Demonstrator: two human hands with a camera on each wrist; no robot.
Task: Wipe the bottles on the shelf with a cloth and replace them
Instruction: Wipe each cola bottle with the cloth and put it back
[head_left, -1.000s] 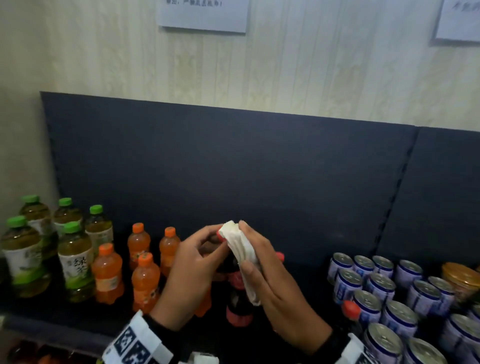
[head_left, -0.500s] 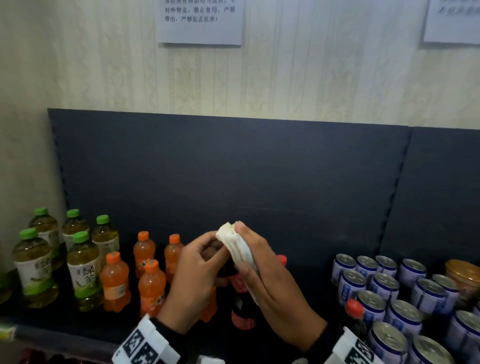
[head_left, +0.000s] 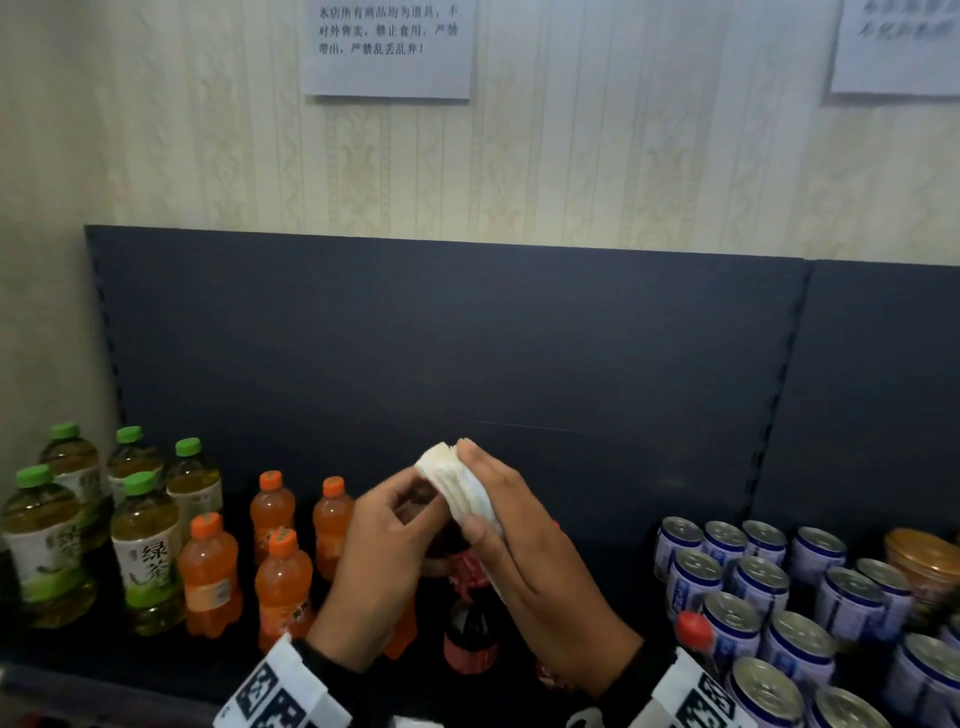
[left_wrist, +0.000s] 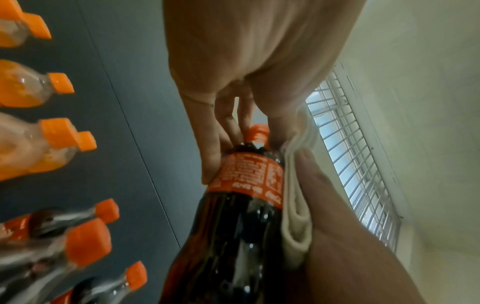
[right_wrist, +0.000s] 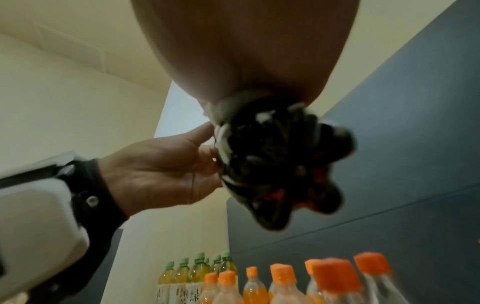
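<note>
A dark cola bottle (head_left: 470, 626) with a red label and red cap (left_wrist: 257, 131) is held up in front of the shelf's back panel. My left hand (head_left: 423, 499) grips its neck and shoulder, fingers curled round it (left_wrist: 221, 148). My right hand (head_left: 475, 493) holds a folded white cloth (head_left: 441, 473) and presses it against the bottle's top and right side (left_wrist: 296, 205). In the head view the cloth and hands hide the cap. The right wrist view shows the bottle's dark base (right_wrist: 280, 168) below my right palm, with the left hand (right_wrist: 161, 170) beside it.
Green-capped tea bottles (head_left: 145, 545) stand at the far left, with orange soda bottles (head_left: 283, 582) next to them. Rows of blue-and-white cans (head_left: 753, 582) fill the right. A red-capped bottle (head_left: 696, 629) and a gold-lidded jar (head_left: 924, 561) are there too. The dark back panel (head_left: 467, 338) rises behind.
The red cap that showed beside the cloth a second ago is now covered by cloth and fingers. Both hands keep their hold on the bottle.
</note>
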